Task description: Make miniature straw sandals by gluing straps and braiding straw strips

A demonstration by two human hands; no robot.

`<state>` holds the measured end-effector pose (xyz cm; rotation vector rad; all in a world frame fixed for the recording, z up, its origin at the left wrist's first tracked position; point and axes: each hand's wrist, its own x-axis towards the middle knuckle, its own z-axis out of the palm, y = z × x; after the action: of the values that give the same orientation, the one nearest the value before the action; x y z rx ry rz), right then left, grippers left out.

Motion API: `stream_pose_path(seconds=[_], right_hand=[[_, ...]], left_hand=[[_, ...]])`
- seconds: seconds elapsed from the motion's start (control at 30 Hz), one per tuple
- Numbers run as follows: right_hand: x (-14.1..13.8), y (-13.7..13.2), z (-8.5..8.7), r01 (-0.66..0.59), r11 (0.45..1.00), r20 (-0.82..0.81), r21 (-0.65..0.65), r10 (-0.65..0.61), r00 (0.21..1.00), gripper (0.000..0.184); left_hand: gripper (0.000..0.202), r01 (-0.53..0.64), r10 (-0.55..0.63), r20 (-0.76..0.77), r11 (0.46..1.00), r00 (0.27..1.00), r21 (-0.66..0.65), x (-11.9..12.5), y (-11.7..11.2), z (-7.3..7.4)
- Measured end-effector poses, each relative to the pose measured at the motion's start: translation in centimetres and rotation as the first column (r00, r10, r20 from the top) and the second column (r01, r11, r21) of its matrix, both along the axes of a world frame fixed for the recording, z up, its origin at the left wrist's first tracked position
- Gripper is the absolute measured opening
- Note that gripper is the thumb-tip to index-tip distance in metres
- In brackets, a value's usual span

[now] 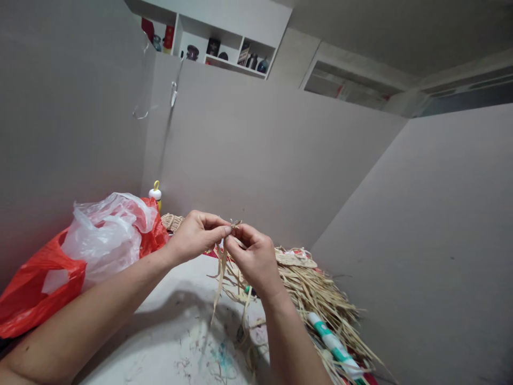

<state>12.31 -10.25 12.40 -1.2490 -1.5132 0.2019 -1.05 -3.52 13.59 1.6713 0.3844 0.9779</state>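
In the head view, my left hand and my right hand meet above the table, fingertips nearly touching. Both are closed in a pinch on dry straw strips. Short ends poke up over the fingertips, while longer pale strips dangle below toward the tabletop. The exact spot where the strips cross is hidden by my fingers. Behind and under my right forearm lies a big pile of dry straw. Beyond my left hand sits a small woven straw piece, partly covered by that hand.
The white table is stained, with scraps on it. At left are a red plastic bag and a clear white bag. A yellow-and-white bottle stands behind. A green-and-white roll lies at right. Grey partitions surround the table.
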Motion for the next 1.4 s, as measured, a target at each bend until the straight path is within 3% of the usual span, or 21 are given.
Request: stream_pose_path(seconds=[0.1,0.23,0.33,0.47,0.6,0.7,0.83,1.1,1.4], right_hand=[[-0.2,-0.1,-0.1,-0.028,1.0,-0.028,-0.008,0.027,0.999,0.008],[-0.7,-0.2,0.2,-0.112,0.994,-0.194,-0.013,0.107,0.975,0.01],[-0.7,-0.3,0.4,-0.153,0.988,-0.236,0.017,0.152,0.96,0.007],[0.1,-0.4,0.1,-0.091,0.993,-0.099,0.078,0.099,0.99,0.004],[0.7,-0.4,-0.2,0.011,0.988,0.089,0.153,-0.025,0.996,0.005],[0.7,-0.6,0.1,0.019,0.979,0.162,0.201,-0.052,0.985,0.008],[0.5,-0.9,0.4,0.031,0.98,0.14,0.197,-0.059,0.988,0.008],[0.5,-0.8,0.3,0.043,0.979,0.163,0.2,-0.077,0.984,0.007],[1.0,-0.9,0.6,0.013,0.965,0.283,0.263,-0.091,0.955,0.01]], left_hand=[[0.019,0.004,-0.002,0.075,1.0,0.997,-0.026,0.2,-0.2,-0.1],[0.02,-0.002,0.019,0.158,0.994,0.987,-0.108,0.5,-0.1,-0.3],[0.021,0.087,-0.037,0.211,0.969,0.977,-0.23,0.6,0.1,-0.4],[0.02,0.218,-0.12,0.273,0.905,0.955,-0.365,0.6,0.2,-0.1],[0.019,0.259,-0.17,0.238,0.869,0.956,-0.422,0.3,0.3,0.2],[0.019,0.241,-0.162,0.215,0.878,0.963,-0.413,0.2,0.4,0.2],[0.02,0.199,-0.137,0.193,0.913,0.972,-0.356,0.3,0.4,0.1],[0.024,-0.001,0.021,0.147,0.991,0.989,-0.135,0.3,0.0,-0.1],[0.025,0.021,-0.002,0.102,0.982,0.995,-0.186,0.1,0.1,0.3]])
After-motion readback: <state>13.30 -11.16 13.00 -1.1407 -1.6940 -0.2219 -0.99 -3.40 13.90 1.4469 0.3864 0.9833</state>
